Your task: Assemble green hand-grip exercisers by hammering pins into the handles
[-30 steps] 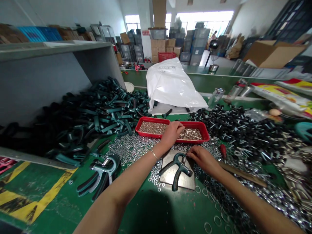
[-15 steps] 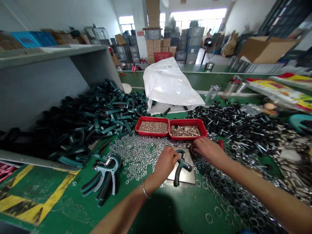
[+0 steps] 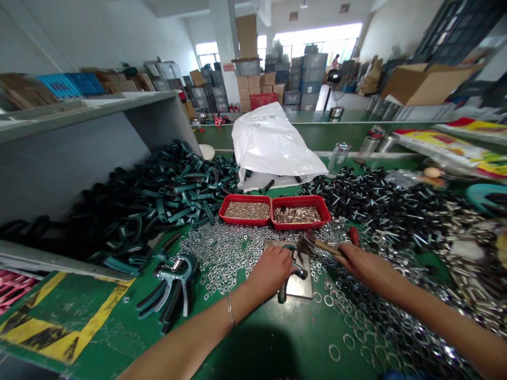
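Note:
My left hand (image 3: 271, 273) rests on a dark green hand grip exerciser (image 3: 298, 272) and holds it down on a small steel plate (image 3: 303, 287). My right hand (image 3: 366, 266) grips the wooden handle of a hammer (image 3: 322, 246). The hammer's metal head hangs just above the exerciser's top end. Loose silver washers (image 3: 222, 264) surround the plate. Two red trays (image 3: 245, 210) of small metal parts stand just beyond my hands.
Heaped dark green grip handles (image 3: 138, 206) fill a grey bin at the left, and several assembled exercisers (image 3: 170, 285) lie near it. Black parts with metal pins (image 3: 380, 206) cover the right. A white plastic sack (image 3: 271, 142) lies behind the trays.
My left hand has moved from the red trays to the exerciser. My right hand has left the exerciser, taken up the hammer and brought its head over the exerciser.

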The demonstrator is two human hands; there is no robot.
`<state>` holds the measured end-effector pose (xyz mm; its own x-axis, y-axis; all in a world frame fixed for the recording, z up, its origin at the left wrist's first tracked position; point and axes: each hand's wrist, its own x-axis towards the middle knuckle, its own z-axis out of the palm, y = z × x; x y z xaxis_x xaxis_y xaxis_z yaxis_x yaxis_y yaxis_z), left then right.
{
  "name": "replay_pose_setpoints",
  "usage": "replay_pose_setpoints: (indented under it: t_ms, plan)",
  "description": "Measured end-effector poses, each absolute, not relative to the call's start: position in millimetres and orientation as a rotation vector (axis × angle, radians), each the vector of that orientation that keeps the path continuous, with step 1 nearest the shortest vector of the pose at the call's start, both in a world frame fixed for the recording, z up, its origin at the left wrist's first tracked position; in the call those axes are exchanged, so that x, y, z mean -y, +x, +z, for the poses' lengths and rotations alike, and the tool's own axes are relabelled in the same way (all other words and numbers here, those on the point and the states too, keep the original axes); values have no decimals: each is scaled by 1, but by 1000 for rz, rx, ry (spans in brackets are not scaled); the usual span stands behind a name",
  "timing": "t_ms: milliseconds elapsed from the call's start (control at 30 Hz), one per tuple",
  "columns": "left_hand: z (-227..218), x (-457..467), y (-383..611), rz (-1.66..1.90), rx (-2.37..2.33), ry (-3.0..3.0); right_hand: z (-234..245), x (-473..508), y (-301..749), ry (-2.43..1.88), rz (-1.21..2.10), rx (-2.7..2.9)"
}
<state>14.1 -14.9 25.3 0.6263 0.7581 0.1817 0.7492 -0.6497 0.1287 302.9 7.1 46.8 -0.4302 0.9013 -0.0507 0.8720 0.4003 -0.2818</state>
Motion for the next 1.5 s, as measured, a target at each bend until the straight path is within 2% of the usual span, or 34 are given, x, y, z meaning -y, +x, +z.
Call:
replay_pose_setpoints:
  t_ms: [67,133,300,533,800,900,1167,1267,1367,1433,1500]
  plan:
    - [26,31,18,365,-1419,2690,53,8,292,-1623,702,2420]
    - [23,46,22,393,-1530,2573,54,18,283,-1601,836,2310]
    - [11,59,27,486,-1700,2342,51,19,274,-1617,817,2284]
    - [4,55,19,652,-1579,2263,51,15,271,-1662,725,2365]
    - [-5,52,21,846,-1594,1975,80,41,250,-1527,907,2307]
    - [-5,52,20,861,-1581,1955,74,45,248,-1582,797,2380]
    - [-4,53,20,838,-1609,1992,57,44,251,-1623,866,2308]
    - [2,51,16,813,-1588,1993,49,52,255,-1618,1179,2168]
    - [14,46,9,843,-1502,1813,45,66,266,-1653,1566,1749]
    - [21,42,4,863,-1393,1539,45,74,280,-1700,1667,1554]
    - [25,36,0,868,-1313,1341,46,75,300,-1793,1618,1562]
